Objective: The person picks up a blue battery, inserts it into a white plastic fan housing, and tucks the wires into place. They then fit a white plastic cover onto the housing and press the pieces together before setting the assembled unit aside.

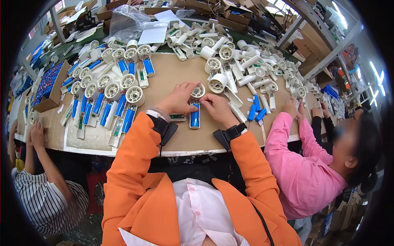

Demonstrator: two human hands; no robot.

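In front of me a small handheld fan (195, 119) lies on the table, its round white head away from me and a blue cylindrical battery in its open handle. My left hand (180, 98) is closed on it, index finger over the head and thumb at the neck. My right hand (217, 107) is closed beside the neck, fingertips pressed together; whatever they pinch is too small to tell. A white handle part with a green circuit board (178, 117) lies by my left wrist. Several loose blue batteries (254, 110) lie right of my right hand.
Fan bodies with blue batteries (104, 98) stand in rows at left, near a cardboard box (51, 86) of small parts. White fan parts (246, 61) are heaped at the back and right. A pink-sleeved person (303, 164) works at right, a striped-shirted person (49, 201) at left.
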